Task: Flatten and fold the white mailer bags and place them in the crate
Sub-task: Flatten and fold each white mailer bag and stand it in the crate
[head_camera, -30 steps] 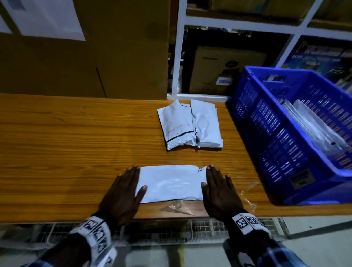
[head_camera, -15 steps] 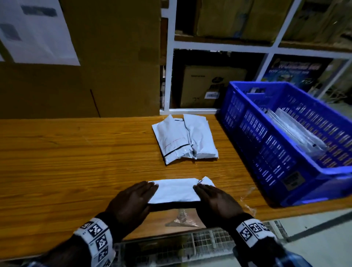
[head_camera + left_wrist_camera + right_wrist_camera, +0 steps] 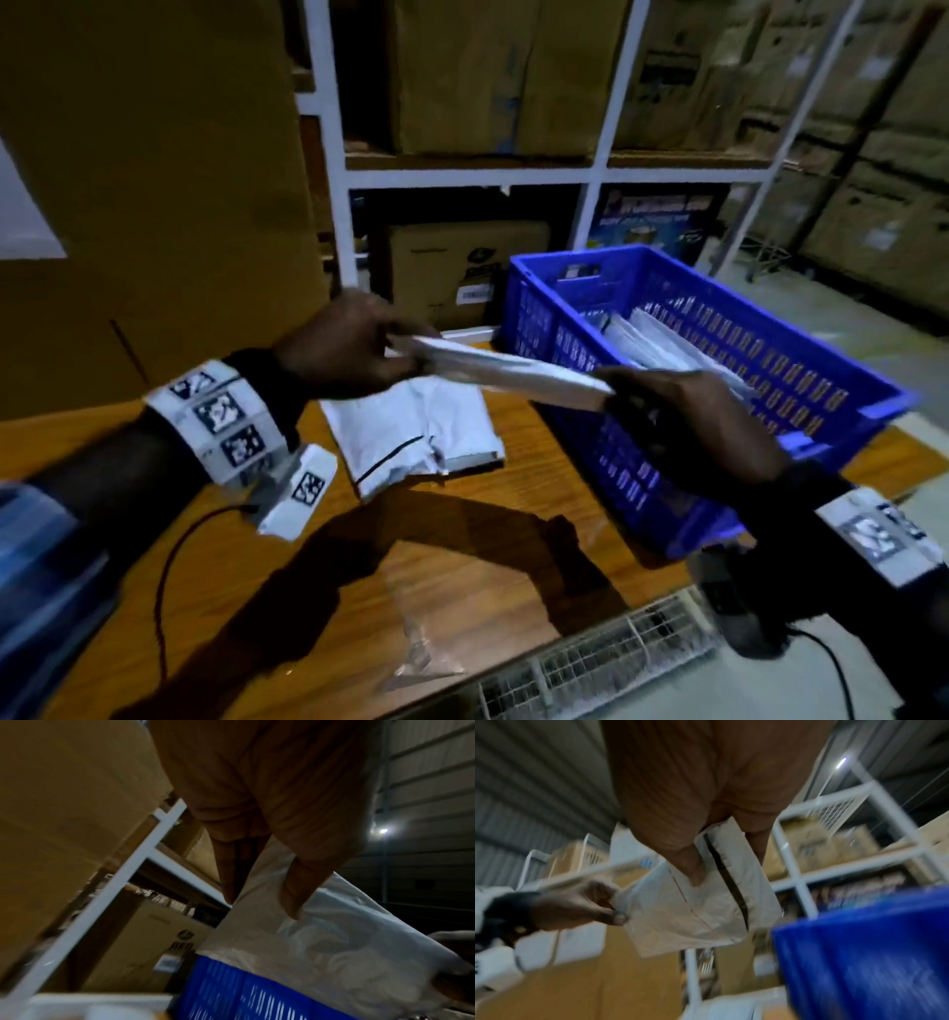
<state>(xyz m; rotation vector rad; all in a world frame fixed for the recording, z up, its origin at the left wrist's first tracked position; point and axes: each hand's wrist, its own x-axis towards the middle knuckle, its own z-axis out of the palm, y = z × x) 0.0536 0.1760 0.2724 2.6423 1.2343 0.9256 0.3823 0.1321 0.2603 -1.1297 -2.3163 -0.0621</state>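
The left hand (image 3: 349, 349) and right hand (image 3: 683, 411) are each pinching one end of a folded white mailer (image 3: 508, 380), holding it in the air — clear of the table (image 3: 154, 591) and beside the near rim of the blue crate (image 3: 760, 360). More mailers (image 3: 662, 339) are lying inside the crate, and a folded pile (image 3: 416, 437) is resting on the table just left of it (below the held one) — a clear plastic scrap (image 3: 426, 652) is lying near the table's front edge.

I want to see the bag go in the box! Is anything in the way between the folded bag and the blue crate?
Nothing visible blocks it. Both hands, left hand and right hand, hold the folded mailer bag in the air by the blue crate. The crate's top is open, with only other bags lying inside.
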